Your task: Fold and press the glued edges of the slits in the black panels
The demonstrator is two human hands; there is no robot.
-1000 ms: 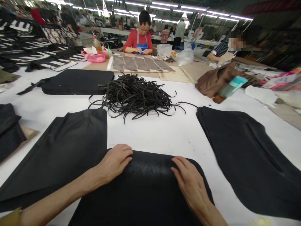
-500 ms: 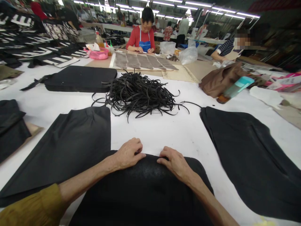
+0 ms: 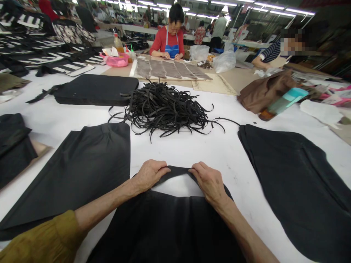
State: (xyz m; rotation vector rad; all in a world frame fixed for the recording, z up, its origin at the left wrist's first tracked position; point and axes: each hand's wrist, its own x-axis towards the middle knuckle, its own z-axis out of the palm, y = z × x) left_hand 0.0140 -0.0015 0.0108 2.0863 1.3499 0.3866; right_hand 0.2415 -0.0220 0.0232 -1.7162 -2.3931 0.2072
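A black, leather-like sheet [image 3: 167, 230] lies on the white table in front of me. Its far edge [image 3: 178, 170] is raised a little, and a white gap shows between that edge and the rest of the sheet. My left hand [image 3: 150, 175] pinches the edge on one side, thumb pressed against the fingers. On the other side my right hand [image 3: 208, 179] grips the same edge, fingers closed and partly out of sight. Beyond both hands sits a tangled heap of thin black strips [image 3: 167, 109].
Black sheets lie to the left [image 3: 90, 164] and to the right [image 3: 290, 175]. A stack of black panels [image 3: 95, 89] is behind the left ones. A teal-capped bottle [image 3: 286, 104] leans against a brown cloth bundle [image 3: 263, 91]. A co-worker in red [image 3: 159, 42] works across the table.
My hands have closed on the sheet's far edge and lifted it, opening the white gap. Earlier, they rested on that edge with the sheet lying flat. The view has shifted slightly.
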